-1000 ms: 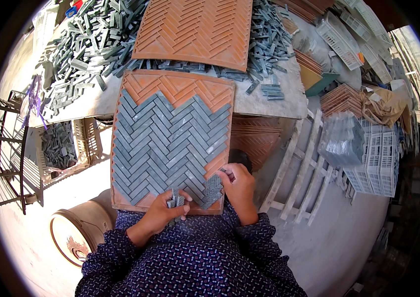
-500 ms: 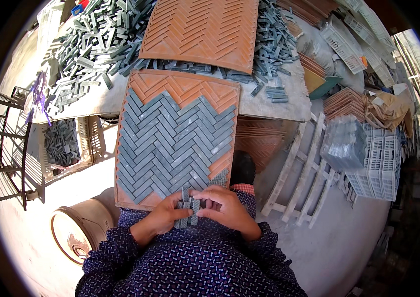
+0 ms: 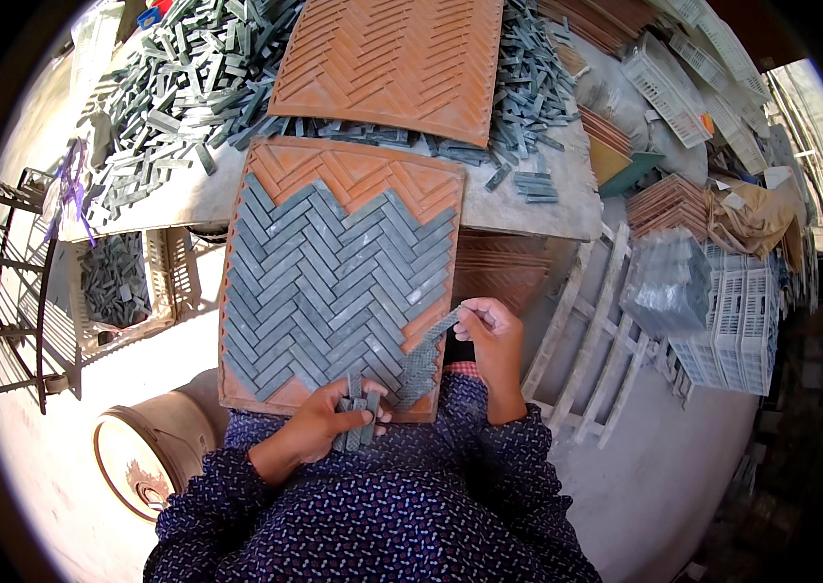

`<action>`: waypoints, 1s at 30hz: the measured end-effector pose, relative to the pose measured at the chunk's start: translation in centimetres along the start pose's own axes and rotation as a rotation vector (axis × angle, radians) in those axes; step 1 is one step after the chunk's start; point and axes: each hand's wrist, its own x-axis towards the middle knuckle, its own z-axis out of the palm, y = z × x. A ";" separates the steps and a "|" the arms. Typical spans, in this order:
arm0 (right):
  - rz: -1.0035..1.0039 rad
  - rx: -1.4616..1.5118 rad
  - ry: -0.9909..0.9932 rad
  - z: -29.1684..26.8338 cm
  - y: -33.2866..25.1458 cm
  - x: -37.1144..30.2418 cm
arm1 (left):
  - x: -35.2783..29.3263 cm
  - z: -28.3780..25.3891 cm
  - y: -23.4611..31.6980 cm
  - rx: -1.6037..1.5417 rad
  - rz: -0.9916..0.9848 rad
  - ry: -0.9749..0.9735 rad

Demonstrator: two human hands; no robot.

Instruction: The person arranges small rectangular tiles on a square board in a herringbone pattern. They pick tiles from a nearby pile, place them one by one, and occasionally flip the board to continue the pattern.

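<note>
On my lap lies an orange herringbone mould tray [image 3: 363, 160], its upper end resting by the table edge. Grey-green stone strips [image 3: 334, 272] fill most of its slots in a zigzag pattern. Several strips near the lower right corner show a rough, mesh-textured face [image 3: 419, 371]. My left hand [image 3: 314, 425] is closed around a small bundle of loose strips [image 3: 358, 413] over the tray's lower edge. At the tray's right edge, my right hand [image 3: 495, 340] pinches the end of one textured strip [image 3: 442, 325], which slants down left over the slots.
A second orange mould [image 3: 392, 68] lies on the table among heaped loose strips [image 3: 207, 78]. Below left stand a crate of strips [image 3: 120, 282] and a lidded bucket [image 3: 154, 452]. To the right are a wooden pallet [image 3: 581, 340], white plastic crates [image 3: 727, 321] and a plastic-wrapped stack [image 3: 666, 277].
My right hand has left the bundle by my left hand and moved up and right to the tray's right edge with one strip. My left hand keeps the bundle.
</note>
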 end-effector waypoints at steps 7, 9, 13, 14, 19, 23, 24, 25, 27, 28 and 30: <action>0.027 0.027 0.033 0.8 0.1 0.1 | 0.0 -0.6 -0.5 -0.007 0.014 0.010; 0.034 0.021 0.031 0.8 -0.1 0.0 | 0.2 -0.7 -0.7 -0.022 0.024 -0.004; -0.005 -0.069 0.018 1.1 0.5 0.0 | 0.2 -0.7 -0.8 -0.064 0.052 -0.013; -0.021 -0.109 0.017 1.2 0.8 -0.2 | 0.2 -0.7 -0.8 -0.066 0.055 -0.005; -0.314 -0.394 0.093 2.2 1.5 -1.3 | 0.3 -0.9 -0.6 -0.054 0.049 -0.006; -0.407 -0.525 0.129 3.1 1.2 -2.1 | 0.4 -0.9 -0.6 -0.049 0.051 0.001; -0.404 -0.550 0.111 3.0 1.2 -2.1 | 0.3 -0.8 -0.6 -0.068 0.057 0.010; -0.403 -0.572 0.088 2.9 1.1 -2.0 | 0.3 -0.6 -0.6 -0.086 0.066 0.024; -0.395 -0.602 0.082 2.7 0.3 -2.3 | 0.3 -0.3 -0.7 -0.095 0.083 0.037; -0.389 -0.604 0.088 2.9 -1.1 -2.7 | 0.2 -0.3 -0.7 -0.088 0.094 0.047; -0.342 -0.514 -0.085 3.4 -2.5 -3.8 | 0.1 -0.6 -1.0 -0.058 0.108 0.071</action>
